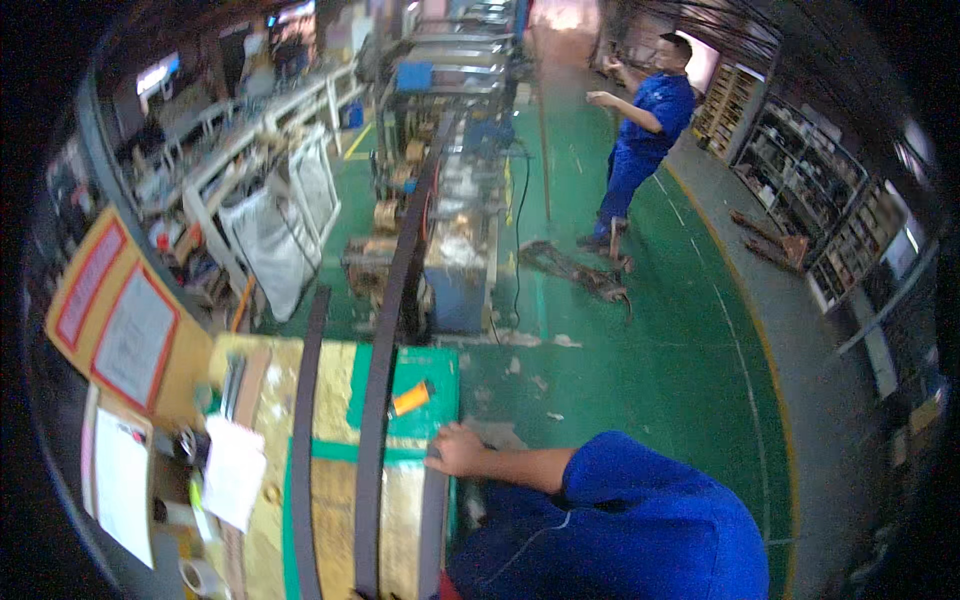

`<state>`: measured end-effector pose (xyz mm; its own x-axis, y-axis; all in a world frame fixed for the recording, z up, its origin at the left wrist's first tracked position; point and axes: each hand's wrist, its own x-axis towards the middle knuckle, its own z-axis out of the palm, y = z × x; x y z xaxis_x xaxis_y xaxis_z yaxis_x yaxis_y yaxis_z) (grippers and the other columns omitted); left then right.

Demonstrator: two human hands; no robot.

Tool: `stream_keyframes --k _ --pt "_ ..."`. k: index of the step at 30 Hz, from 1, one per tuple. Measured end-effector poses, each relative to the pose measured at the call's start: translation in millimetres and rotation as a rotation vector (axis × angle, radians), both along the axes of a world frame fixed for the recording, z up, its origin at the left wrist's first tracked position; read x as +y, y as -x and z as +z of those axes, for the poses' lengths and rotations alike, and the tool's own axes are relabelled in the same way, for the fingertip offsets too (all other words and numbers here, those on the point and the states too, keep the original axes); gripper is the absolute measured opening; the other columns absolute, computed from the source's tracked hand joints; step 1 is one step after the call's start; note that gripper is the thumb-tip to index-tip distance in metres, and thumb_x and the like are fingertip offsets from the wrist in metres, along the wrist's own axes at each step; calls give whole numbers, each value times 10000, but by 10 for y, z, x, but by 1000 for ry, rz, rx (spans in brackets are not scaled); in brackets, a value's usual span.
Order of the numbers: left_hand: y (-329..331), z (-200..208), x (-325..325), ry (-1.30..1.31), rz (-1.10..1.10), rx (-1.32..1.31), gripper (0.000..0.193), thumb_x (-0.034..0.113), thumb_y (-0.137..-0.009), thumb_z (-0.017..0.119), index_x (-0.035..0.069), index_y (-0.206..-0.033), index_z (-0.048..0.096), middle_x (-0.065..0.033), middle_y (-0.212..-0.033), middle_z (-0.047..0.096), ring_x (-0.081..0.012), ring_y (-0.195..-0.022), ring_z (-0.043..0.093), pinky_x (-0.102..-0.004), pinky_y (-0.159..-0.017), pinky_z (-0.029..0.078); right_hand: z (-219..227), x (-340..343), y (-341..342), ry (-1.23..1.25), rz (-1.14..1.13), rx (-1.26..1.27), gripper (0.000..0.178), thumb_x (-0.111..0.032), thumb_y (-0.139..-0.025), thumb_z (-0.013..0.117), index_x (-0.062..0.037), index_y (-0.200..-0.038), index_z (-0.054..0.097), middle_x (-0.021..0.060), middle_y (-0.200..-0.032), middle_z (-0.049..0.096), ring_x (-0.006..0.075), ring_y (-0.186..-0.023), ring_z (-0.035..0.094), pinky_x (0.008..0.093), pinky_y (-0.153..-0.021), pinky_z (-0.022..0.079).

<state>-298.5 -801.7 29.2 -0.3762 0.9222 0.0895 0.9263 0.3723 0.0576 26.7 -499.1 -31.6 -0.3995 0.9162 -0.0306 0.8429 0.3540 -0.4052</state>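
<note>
My right hand (460,450) reaches in from the right, its fingers curled at the upper end of a short dark strip (432,520) on the bench's right edge. To its left a long dark strip (375,430) runs from the lower edge up over the machine. A third dark strip (303,460) lies left of that, its far end standing clear of the bench top. An orange and black object (411,398) rests on a green mat (440,365) just beyond my hand. I cannot see my left hand.
Papers (232,470), a tape roll (200,577) and a tan board with a framed sheet (135,335) crowd the bench's left side. Ahead stands a long machine (460,200). A person in blue (650,120) stands beyond on green floor, near a dark metal piece (575,270).
</note>
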Motion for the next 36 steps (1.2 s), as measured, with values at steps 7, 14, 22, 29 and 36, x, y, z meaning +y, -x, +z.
stream_keyframes --k 7,14,22,29,36 --pt "361 212 528 484 30 -661 624 505 -796 820 19 -1141 638 -195 -970 733 -358 -898 713 -447 -796 555 -173 986 -9 -489 127 -145 365 -177 -844 636 -32 -1177 672 177 -1234 597 337 -1242 532 473 -1038 414" --pt "-293 343 1246 440 62 -553 608 518 -808 810 26 -1117 631 -191 -962 732 -354 -892 713 -457 -785 553 -25 1335 -173 17 307 -382 364 -165 -795 675 -64 -1145 663 113 -1075 703 306 -1038 666 450 -834 539" --pt "-1172 -53 2459 424 66 -462 602 543 -820 798 41 -1104 626 -186 -971 736 -353 -897 718 -472 -782 553 -629 1464 -1980 658 177 104 337 -267 -843 663 -53 -1104 666 190 -1039 718 395 -961 693 516 -802 541" --pt "-1269 -241 2469 397 149 -422 598 565 -830 788 54 -1091 621 -183 -979 739 -352 -902 721 -485 -779 553 -874 1367 -2858 762 47 265 422 -416 -857 646 -55 -1077 643 210 -1011 708 400 -953 689 534 -822 520" --pt "-1157 -250 2083 323 152 -469 600 545 -820 799 49 -1112 628 -197 -976 739 -377 -915 723 -498 -781 556 -714 1268 -2709 504 -98 213 475 -461 -845 654 -51 -1084 643 249 -996 712 461 -914 686 552 -811 529"
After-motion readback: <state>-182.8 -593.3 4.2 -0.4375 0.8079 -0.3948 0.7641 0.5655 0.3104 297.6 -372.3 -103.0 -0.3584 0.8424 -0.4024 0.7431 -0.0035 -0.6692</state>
